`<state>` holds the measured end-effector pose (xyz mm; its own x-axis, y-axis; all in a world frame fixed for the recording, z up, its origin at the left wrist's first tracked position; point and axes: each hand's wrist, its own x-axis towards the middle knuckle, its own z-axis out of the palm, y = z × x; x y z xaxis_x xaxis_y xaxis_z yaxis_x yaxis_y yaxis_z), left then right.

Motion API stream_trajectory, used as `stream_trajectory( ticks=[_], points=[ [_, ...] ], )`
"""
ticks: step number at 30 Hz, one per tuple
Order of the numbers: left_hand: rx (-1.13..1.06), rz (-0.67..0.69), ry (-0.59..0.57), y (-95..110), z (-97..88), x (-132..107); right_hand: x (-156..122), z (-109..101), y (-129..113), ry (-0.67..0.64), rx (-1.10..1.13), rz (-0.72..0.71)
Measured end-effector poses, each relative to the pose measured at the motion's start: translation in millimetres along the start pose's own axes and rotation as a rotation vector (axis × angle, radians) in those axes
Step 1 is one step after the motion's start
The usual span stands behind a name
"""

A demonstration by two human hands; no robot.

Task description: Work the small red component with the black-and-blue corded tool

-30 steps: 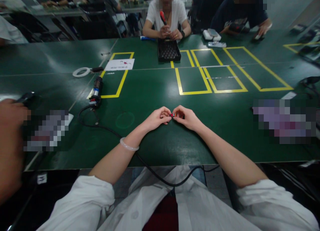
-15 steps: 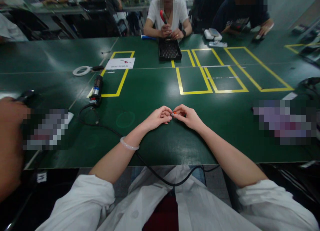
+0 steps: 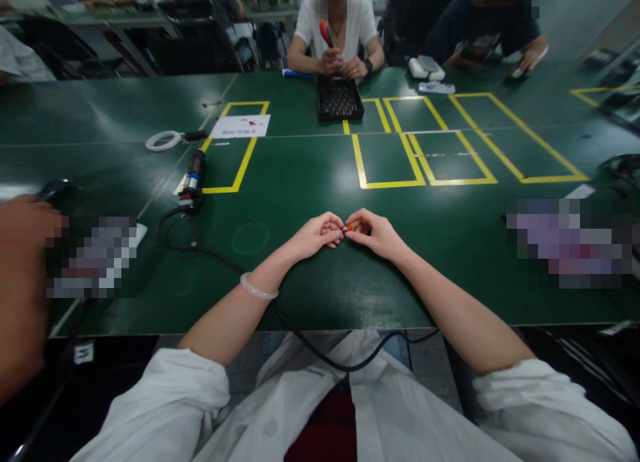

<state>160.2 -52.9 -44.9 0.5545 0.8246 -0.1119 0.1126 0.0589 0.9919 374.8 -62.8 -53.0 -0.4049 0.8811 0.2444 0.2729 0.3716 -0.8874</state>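
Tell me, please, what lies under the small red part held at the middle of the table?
Only bare green table shows below the small red part. The left grip and right grip pinch it, covering its ends.

A seemingly red-orange small part [image 3: 347, 228], green table [image 3: 300, 182], yellow tape outlines [image 3: 385, 182].

You have two hands out at twelve o'clock, your left hand [image 3: 315, 235] and right hand [image 3: 377, 234], pinching one small red part [image 3: 347, 228] between them. One pale bracelet [image 3: 258, 288] circles your left wrist. At ten o'clock, count one corded tool [image 3: 193, 177], one white ring [image 3: 163, 141] and one paper sheet [image 3: 241, 126]. Far out at twelve sits one black tray [image 3: 339, 100], with two people beyond it: one white top [image 3: 350, 29] and one dark top [image 3: 500, 35].
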Motion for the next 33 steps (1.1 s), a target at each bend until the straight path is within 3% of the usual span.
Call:
stream_trajectory(
  ticks=[33],
  points=[
    [-0.003, -0.025, 0.029, 1.7, 1.5, -0.2, 1.0, -3.3, -4.5, 0.011, -0.137, -0.002]
  ],
)
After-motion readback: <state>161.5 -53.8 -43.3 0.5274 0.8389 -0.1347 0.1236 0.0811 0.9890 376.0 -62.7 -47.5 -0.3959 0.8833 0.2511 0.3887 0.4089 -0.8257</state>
